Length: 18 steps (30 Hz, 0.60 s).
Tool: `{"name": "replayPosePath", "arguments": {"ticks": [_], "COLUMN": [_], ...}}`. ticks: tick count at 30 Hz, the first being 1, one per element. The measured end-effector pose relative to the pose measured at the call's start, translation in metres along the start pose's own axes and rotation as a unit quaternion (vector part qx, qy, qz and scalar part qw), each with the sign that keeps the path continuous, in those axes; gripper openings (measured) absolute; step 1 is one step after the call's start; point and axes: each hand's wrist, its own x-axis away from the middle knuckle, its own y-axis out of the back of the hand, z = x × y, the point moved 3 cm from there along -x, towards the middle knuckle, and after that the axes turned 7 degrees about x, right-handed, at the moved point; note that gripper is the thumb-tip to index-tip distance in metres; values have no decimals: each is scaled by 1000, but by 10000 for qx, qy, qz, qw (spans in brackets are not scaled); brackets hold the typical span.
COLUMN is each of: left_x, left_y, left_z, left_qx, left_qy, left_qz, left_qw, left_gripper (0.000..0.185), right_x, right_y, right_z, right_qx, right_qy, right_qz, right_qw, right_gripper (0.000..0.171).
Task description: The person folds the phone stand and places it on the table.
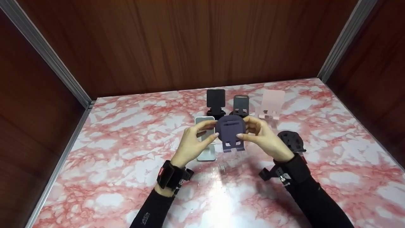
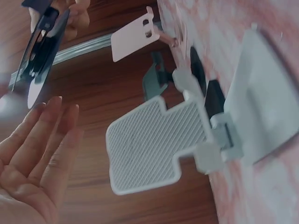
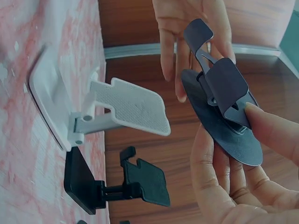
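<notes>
Dark purple round-disc plastic phone stand (image 1: 231,132) with hinged bracket and two bottom tabs, held above marble-patterned table (image 1: 110,164), right hand (image 1: 264,139) pinching its 3 o'clock edge, left hand (image 1: 193,142) fingers straight, touching 9 o'clock edge, white folding stand (image 1: 206,148) behind.

surface: red-and-white marble table (image 1: 120,164) — on it: white stand (image 1: 206,152) | black stand (image 1: 216,103) | grey stand (image 1: 240,106) | pink stand (image 1: 271,104) | dark round stand (image 1: 291,141)
</notes>
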Motion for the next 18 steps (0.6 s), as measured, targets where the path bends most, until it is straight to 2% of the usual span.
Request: {"name": "replayPosePath", "arguments": {"ticks": [4,6,11,15,18], "left_x": [1,1,0,0,0], "left_y": [6,9,13,15,17], "left_z": [-6,-8,-8,-8,-9], "left_qx": [-691,-1069,-1673,-1960,-2010], "left_qy": [-185,-399,-816,-791,-796], "left_qz": [-13,-94,-338,-419,-429], "left_qw": [9974,9934,9819,9765,9754], "left_gripper": [38,39,46,54,55], "right_x": [2,3,6,9,11], "right_y": [11,16,27,35,42], "right_z": [1,1,-3,-10,-15], "right_qx": [-25,-72,-195,-270,-336], "right_qy": [-107,-165,-258,-345,-399], "right_qz": [-224,-320,-464,-421,-438], "right_qw": [9997,9993,9984,9982,9977], "right_gripper": [32,32,30,29,29]}}
